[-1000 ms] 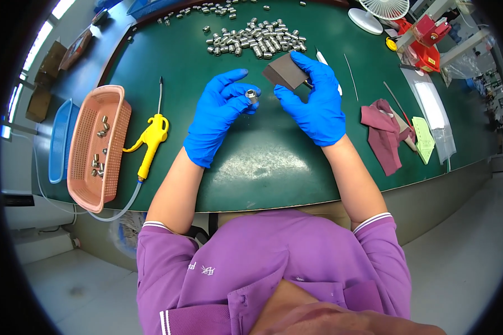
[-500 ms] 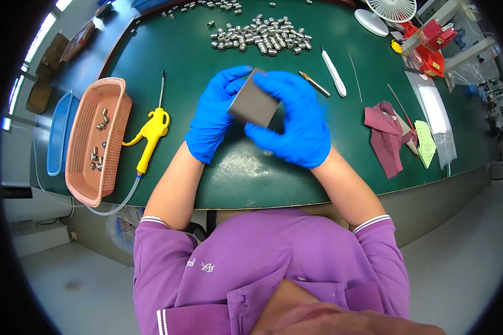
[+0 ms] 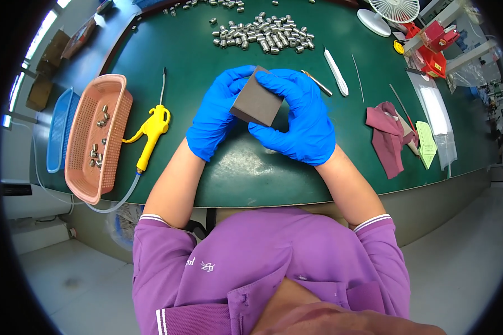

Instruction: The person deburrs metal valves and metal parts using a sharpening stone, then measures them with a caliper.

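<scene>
A grey-brown rectangular block (image 3: 257, 101), which looks like a sanding sponge, is held above the near middle of the table. My right hand (image 3: 302, 120), in a blue glove, grips it from the right, thumb at its near edge and fingers over its far side. Blue-gloved too, my left hand (image 3: 215, 117) is closed against the block's left side. Its fingertips go behind the block, so what they hold there is hidden. Beyond both hands lies a heap of short metal cylinders (image 3: 274, 39). A gold and silver drill bit (image 3: 317, 82) rests just past my right hand.
On the left are a pink basket (image 3: 126, 106) holding several metal pieces, a blue tray (image 3: 57, 131) and a yellow air gun (image 3: 153, 128) with a hose. Rightward lie a white-handled pointed tool (image 3: 336, 72), a thin rod (image 3: 357, 78), a maroon cloth (image 3: 387, 139) and green paper (image 3: 426, 145).
The block has tilted slightly, showing more of its near side face. My right hand has shifted a little to the right while keeping its grip; my left stays against the block.
</scene>
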